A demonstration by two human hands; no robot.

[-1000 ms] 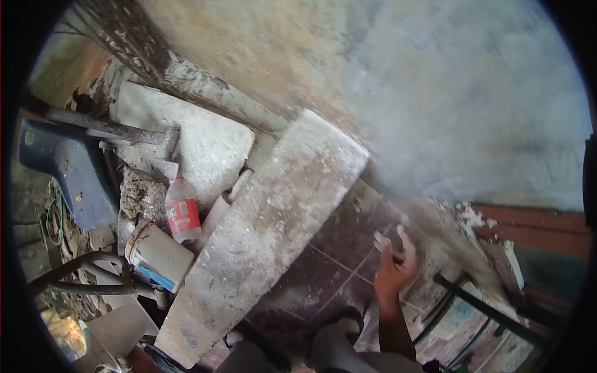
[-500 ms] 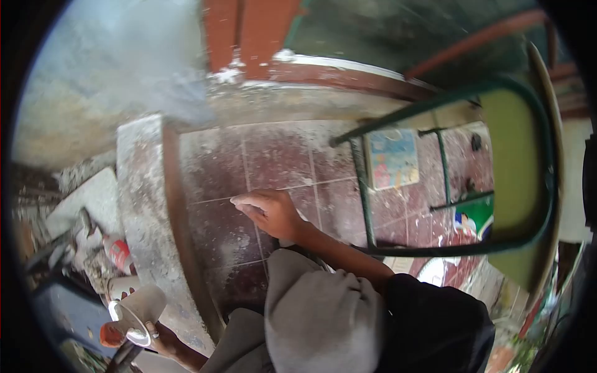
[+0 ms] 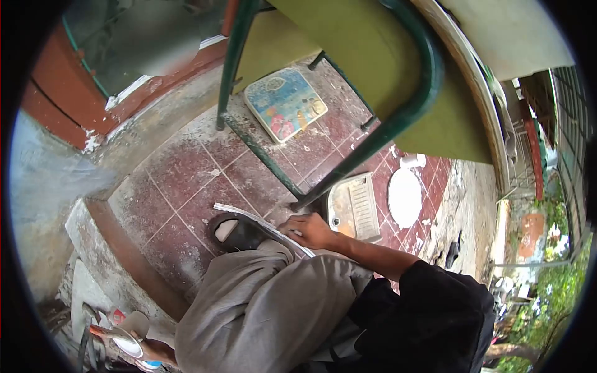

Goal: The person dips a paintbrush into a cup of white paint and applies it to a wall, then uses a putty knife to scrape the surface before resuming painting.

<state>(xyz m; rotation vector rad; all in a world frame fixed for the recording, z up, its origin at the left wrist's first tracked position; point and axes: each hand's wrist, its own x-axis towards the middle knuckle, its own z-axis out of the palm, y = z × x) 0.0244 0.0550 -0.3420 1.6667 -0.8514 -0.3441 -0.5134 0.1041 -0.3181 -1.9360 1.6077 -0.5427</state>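
At the lower left, my left hand (image 3: 149, 351) is wrapped round a pale cup (image 3: 135, 324) with a white rim, held tilted. A stick-like thing with an orange end (image 3: 102, 332) juts out past the rim; I cannot make out its kind. My right hand (image 3: 308, 231) is closed on a long, narrow white strip (image 3: 239, 212), beside my knee. The strip slants over a dark sandal (image 3: 245, 236) on my foot. Beyond the right hand stands the green metal frame (image 3: 264, 155) of a piece of furniture with an olive panel (image 3: 460, 118).
A picture-printed board (image 3: 286, 102) lies on the red tiled floor (image 3: 180, 193) within the frame. A dirty cream plastic piece (image 3: 354, 205) and a round white disc (image 3: 405, 198) are right of it. A concrete ledge (image 3: 112, 261) runs along the left.
The view has swung to the right. My right hand, seen bare over the tiles before, is now closed on the white strip near my foot. My left hand still holds the cup.
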